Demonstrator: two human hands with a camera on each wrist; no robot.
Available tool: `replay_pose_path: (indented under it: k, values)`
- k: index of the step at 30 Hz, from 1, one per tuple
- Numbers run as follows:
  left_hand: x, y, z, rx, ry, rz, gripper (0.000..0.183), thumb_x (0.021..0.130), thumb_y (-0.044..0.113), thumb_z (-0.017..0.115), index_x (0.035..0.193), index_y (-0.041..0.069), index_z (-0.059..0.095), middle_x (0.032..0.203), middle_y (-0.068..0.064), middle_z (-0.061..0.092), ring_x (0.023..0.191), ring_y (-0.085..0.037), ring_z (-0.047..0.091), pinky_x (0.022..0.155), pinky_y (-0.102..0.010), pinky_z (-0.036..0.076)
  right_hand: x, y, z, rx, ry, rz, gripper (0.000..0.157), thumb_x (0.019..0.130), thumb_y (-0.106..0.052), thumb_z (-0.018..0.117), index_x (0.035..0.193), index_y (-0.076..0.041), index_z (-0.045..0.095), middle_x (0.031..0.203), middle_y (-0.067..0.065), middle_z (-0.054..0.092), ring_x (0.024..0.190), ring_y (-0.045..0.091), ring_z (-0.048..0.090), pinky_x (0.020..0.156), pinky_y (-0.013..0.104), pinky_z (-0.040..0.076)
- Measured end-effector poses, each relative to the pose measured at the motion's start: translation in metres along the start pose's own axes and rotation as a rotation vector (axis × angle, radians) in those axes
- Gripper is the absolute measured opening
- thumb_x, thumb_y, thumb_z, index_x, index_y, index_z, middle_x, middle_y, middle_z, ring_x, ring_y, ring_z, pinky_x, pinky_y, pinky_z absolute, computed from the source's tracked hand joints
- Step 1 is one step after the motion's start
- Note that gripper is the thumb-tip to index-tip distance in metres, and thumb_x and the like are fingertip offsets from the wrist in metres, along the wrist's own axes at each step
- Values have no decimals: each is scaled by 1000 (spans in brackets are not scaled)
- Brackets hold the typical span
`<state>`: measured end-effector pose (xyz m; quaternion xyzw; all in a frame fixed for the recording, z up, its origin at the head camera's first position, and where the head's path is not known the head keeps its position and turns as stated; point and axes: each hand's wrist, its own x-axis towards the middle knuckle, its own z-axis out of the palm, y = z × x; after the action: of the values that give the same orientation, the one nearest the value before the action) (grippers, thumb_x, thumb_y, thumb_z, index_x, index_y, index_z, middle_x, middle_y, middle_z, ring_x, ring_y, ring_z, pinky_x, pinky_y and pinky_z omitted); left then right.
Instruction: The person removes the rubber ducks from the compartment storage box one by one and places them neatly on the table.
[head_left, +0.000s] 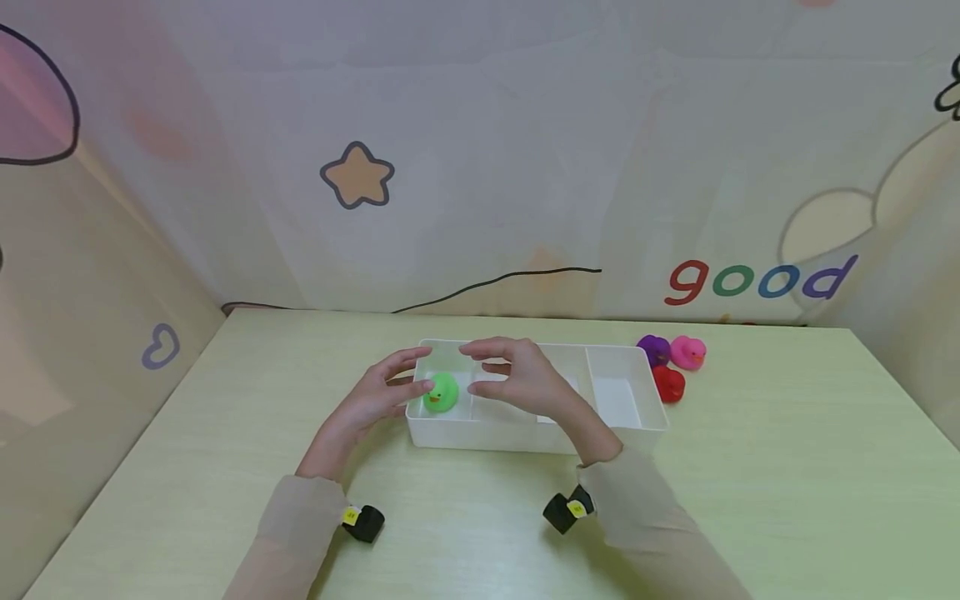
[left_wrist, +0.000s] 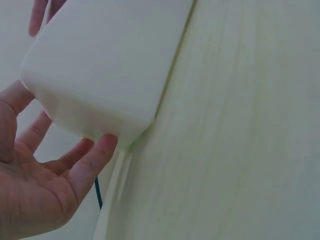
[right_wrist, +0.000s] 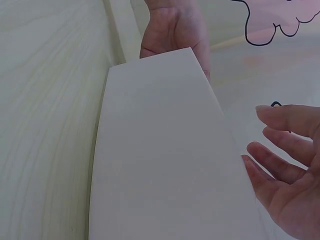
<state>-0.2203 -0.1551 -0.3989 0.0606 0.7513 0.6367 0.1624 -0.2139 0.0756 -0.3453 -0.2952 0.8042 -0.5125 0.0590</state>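
Observation:
A green rubber duck (head_left: pixel 441 392) sits in the leftmost compartment of a white divided box (head_left: pixel 487 436). My left hand (head_left: pixel 377 393) is at the box's left end, its thumb over the rim beside the duck. In the left wrist view, the left hand (left_wrist: pixel 47 180) has spread fingers right at the end wall of the box (left_wrist: pixel 105 60). Over the compartments to the duck's right hovers my right hand (head_left: pixel 521 377), fingers loosely bent and nothing between them. The right wrist view has the right hand (right_wrist: pixel 287 165) beside the box's long wall (right_wrist: pixel 160 150).
Just past the box's right end, a purple duck (head_left: pixel 655 349), a pink duck (head_left: pixel 687 353) and a red duck (head_left: pixel 669 384) are grouped on the pale wooden table (head_left: pixel 465 517). A printed cloth backdrop (head_left: pixel 480 167) rises behind the table's far edge.

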Motion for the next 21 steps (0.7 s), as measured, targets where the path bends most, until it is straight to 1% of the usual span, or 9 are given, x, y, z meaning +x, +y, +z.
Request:
replay_pose_path:
  k: [3,6,11,15,18,21]
  values:
    - [0,-1,0,-3,-23,11,63,82,25,68,138,21,38,144,-12,27,129,-36,32,90,-47,44,4,2,3,-20,-7,4,44,77,4,68,119,7,55,122,18,56,114,32,51,91,33,44]
    - [-1,-1,-1,3,-35,15,65,82,26,68,138,24,36,145,-10,25,130,-36,31,90,-47,43,9,2,6,-44,-24,7,44,77,3,68,119,6,55,121,18,56,115,31,51,91,32,44]
    - [-2,-2,-5,6,-70,28,65,83,26,68,139,26,35,146,-9,22,130,-34,30,89,-47,44,20,0,13,-91,-70,15,43,78,2,67,118,6,56,121,17,57,115,29,51,91,30,44]
    - [-3,-2,-7,-8,-111,35,65,83,23,67,139,26,35,145,-9,21,130,-32,31,87,-45,45,28,-3,21,-182,-119,8,40,78,0,67,116,6,58,118,15,59,108,30,54,89,32,46]
    - [-4,-2,-8,-17,-141,40,66,84,21,67,140,26,33,145,-8,21,131,-31,30,87,-44,45,33,-5,27,-292,-150,-11,37,78,-3,68,113,5,61,114,14,62,101,29,57,86,33,48]
    - [-5,-1,-9,-17,-158,46,68,84,20,67,141,25,31,146,-8,19,132,-31,28,89,-44,43,37,-5,33,-397,-176,-20,35,77,-5,69,110,4,63,109,13,64,96,25,59,83,32,48]
